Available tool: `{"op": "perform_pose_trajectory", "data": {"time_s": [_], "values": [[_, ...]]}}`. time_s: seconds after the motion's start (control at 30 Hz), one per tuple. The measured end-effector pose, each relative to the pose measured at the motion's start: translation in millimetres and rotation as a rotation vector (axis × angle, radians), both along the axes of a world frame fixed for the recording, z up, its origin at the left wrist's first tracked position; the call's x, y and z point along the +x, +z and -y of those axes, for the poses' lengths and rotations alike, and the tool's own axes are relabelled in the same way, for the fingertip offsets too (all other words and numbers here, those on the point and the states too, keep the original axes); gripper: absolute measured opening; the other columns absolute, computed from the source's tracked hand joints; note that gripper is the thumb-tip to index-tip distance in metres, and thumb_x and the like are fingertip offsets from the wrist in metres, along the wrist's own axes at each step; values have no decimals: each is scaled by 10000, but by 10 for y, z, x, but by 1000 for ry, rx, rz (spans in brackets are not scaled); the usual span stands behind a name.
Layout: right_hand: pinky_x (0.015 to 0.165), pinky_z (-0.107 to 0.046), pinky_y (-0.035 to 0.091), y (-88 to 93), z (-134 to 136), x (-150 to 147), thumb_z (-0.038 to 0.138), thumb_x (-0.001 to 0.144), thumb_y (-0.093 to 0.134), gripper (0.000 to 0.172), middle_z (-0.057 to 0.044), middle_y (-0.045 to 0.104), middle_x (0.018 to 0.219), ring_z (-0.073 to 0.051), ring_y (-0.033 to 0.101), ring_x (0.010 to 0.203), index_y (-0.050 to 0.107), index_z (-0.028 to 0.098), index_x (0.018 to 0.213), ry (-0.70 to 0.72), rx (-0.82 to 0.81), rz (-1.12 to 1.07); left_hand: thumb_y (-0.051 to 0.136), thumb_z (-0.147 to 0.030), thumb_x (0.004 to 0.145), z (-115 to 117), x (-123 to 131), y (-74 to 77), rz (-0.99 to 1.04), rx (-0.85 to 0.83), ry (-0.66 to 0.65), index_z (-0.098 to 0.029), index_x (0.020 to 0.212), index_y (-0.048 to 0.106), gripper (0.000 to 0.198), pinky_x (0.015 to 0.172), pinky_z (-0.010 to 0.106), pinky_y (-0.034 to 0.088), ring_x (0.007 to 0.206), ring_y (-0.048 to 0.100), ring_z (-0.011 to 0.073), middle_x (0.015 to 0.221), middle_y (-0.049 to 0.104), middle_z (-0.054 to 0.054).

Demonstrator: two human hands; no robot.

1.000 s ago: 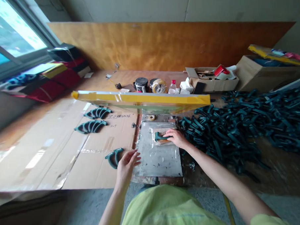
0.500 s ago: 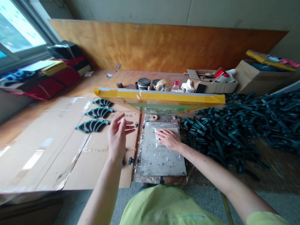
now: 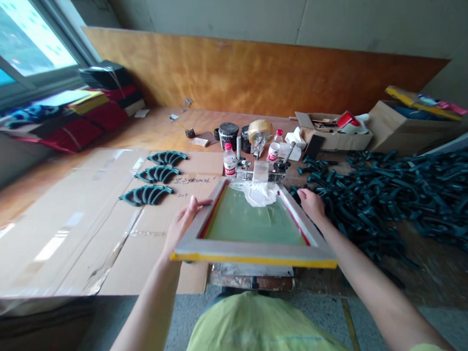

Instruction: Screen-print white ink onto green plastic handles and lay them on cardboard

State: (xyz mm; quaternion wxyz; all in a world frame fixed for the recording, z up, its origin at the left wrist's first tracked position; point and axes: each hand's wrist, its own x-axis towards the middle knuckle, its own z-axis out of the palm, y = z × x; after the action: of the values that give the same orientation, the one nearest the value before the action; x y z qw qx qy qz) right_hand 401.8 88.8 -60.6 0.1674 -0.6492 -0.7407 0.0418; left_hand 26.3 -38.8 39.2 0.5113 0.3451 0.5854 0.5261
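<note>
Both my hands hold a hinged screen-printing frame point(image 3: 253, 255), which has a yellow-taped front edge and green mesh point(image 3: 251, 224). My left hand point(image 3: 185, 221) grips its left side, and my right hand point(image 3: 311, 203) grips its right side. A white plastic sheet point(image 3: 256, 192) lies bunched at the mesh's far end. The frame hides the metal plate beneath it. Rows of dark teal curved plastic parts point(image 3: 145, 195) lie on the flattened cardboard point(image 3: 85, 228) to the left of my left hand.
A large heap of dark teal parts point(image 3: 390, 199) spreads right of the frame. Behind the frame's clamps stand a plastic bottle point(image 3: 229, 160), a black ink tin point(image 3: 229, 134) and a tape roll point(image 3: 260, 129). Cardboard boxes point(image 3: 335, 135) stand at the back right.
The raised screen frame has swung down over the metal plate, hiding it. Both my hands have moved from the plate area onto the frame's sides.
</note>
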Motion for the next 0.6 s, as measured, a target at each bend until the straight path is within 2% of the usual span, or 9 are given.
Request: {"op": "perform_pose_trajectory", "data": {"time_s": [0.07,0.13,0.2,0.23,0.3,0.37,0.47,0.53,0.6], "values": [[872,-377,506,184,-95,-92,341,949,456,355,-139,694,1078,-231,661,949,635,151,1190,3,93,-112,699,-613,684,206,-11,-267,0,-147,-63,-157,1128,690,637,500,233,475,601,623,160,772,699,52],[941,-381,485,325,-170,-385,343,873,603,440,-137,604,1261,-238,608,1082,576,174,1278,151,192,-165,737,-584,651,326,2,-566,-8,-204,-63,-192,1289,599,761,531,241,483,632,641,169,800,702,37],[999,-387,452,408,-230,-733,286,796,701,574,-134,522,1355,-254,532,1194,525,185,1333,306,221,-98,740,-559,654,365,27,-852,-44,-223,-40,-221,1397,490,854,569,240,488,659,644,164,792,690,11],[1000,-385,448,428,-256,-885,251,773,722,590,-133,525,1344,-261,517,1205,527,182,1325,348,202,-42,729,-552,666,365,39,-977,-67,-227,-30,-225,1423,453,870,576,236,484,656,636,155,774,679,-2],[952,-371,464,436,-296,-1097,197,760,723,506,-130,590,1231,-265,543,1145,575,167,1243,373,119,65,700,-550,692,344,53,-1167,-93,-234,-28,-215,1438,426,863,576,230,471,642,616,143,743,653,-19],[874,-348,477,414,-316,-1189,194,777,698,339,-116,651,1076,-257,588,1033,629,164,1107,353,-2,149,689,-553,702,322,48,-1278,-88,-236,-42,-201,1424,438,842,572,227,460,642,606,141,733,636,-23],[784,-325,471,345,-277,-1195,224,803,662,135,-103,677,911,-242,613,892,659,173,928,305,-136,220,691,-558,702,311,28,-1336,-55,-230,-69,-190,1387,475,808,573,230,457,660,606,147,751,636,-14],[775,-322,462,278,-186,-1160,202,807,641,67,-103,674,882,-240,601,888,657,173,864,354,-115,210,693,-563,697,315,21,-1340,-40,-234,-74,-191,1364,495,789,568,235,456,656,605,152,758,641,-8],[784,-321,457,203,-46,-1100,137,805,604,66,-97,665,864,-235,582,905,652,170,834,489,-55,167,695,-568,689,320,25,-1338,-34,-243,-68,-189,1348,508,782,566,239,456,652,605,156,756,645,-4]]}}
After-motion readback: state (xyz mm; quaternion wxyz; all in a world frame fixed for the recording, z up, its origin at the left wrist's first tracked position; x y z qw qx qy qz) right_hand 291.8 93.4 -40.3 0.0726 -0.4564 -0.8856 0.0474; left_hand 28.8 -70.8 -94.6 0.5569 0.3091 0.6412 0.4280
